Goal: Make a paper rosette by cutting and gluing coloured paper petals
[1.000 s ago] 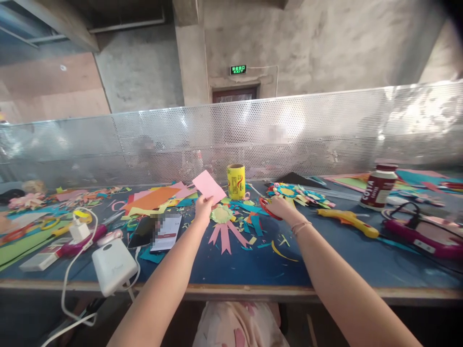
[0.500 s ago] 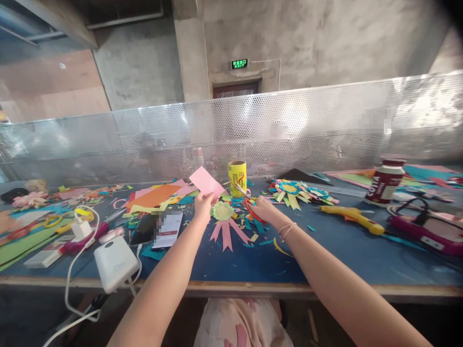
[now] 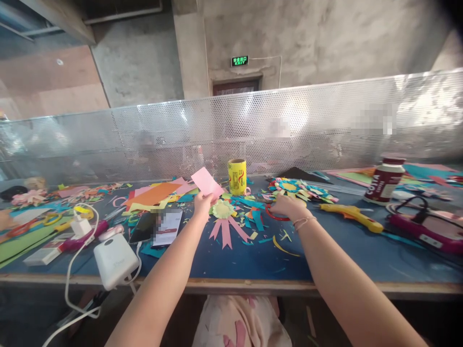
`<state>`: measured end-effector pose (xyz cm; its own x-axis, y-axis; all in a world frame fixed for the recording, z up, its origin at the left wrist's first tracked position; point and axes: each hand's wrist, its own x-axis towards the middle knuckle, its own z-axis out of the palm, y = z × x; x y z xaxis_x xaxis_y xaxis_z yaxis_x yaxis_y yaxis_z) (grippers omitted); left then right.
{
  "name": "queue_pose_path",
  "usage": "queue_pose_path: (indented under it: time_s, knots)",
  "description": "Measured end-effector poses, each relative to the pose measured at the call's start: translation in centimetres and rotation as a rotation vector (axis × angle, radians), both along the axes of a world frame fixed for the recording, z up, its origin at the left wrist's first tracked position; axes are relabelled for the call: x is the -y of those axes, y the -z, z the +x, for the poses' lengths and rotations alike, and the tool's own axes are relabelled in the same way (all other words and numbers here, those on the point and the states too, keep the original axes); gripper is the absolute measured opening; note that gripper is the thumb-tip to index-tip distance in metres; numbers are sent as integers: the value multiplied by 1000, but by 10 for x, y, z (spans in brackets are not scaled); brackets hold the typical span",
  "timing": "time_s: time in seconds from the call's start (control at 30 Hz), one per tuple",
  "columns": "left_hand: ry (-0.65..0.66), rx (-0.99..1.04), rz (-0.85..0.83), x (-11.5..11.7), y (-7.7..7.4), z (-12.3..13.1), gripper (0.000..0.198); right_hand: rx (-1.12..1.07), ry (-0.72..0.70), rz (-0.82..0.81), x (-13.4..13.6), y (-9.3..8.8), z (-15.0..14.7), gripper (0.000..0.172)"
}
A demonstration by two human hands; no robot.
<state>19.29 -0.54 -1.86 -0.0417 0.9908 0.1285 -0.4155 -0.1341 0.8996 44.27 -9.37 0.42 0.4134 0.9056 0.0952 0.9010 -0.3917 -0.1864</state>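
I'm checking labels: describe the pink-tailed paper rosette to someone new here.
On the blue table, find the upright yellow tube. Nearer the camera, between left hand and right hand, lies the paper rosette. Its pale green head and pink tails set it apart from the blue and yellow rosette farther right.

Your two bare forearms reach forward and slant inward, the left forearm (image 3: pixel 162 274) rising from the lower left, the right forearm (image 3: pixel 343 274) from the lower right. Your left hand (image 3: pixel 203 204) pinches, thumb against fingers; your right hand (image 3: pixel 289 207) turns its back upward, fingers curled and angled leftward. The hands stand apart, at roughly equal height
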Motion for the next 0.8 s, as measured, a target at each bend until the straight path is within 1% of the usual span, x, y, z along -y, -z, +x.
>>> queue_pose_path:
  time_s: [0.03, 0.13, 0.2, 0.27, 0.4, 0.53, 0.7, 0.8]
  knots:
    - [4, 0, -3, 0, 0, 0, 17, 21, 17, -18, 2, -3, -1, 47]
    - [7, -10, 0, 1, 0, 0, 17, 44, 47, -144, 9, -14, -4, 49]
    - [1, -23, 0, 1, 0, 1, 17, 50, 57, -163, 13, -19, -4, 48]
    - [-2, -35, -7, 1, 0, 1, 16, 57, 71, -104, 14, -21, -3, 47]
    - [16, -45, -25, 2, 0, 2, 17, 73, 69, 95, 9, -16, -2, 52]
    - [44, -43, -24, 1, -1, 2, 18, 26, -76, 177, -3, -10, -7, 56]
    - [136, 62, -20, -1, -1, 2, 21, -43, -265, 232, -8, -8, -21, 47]
    - [219, 127, -9, 1, -4, 2, 23, -73, -324, 224, -5, -10, -28, 46]
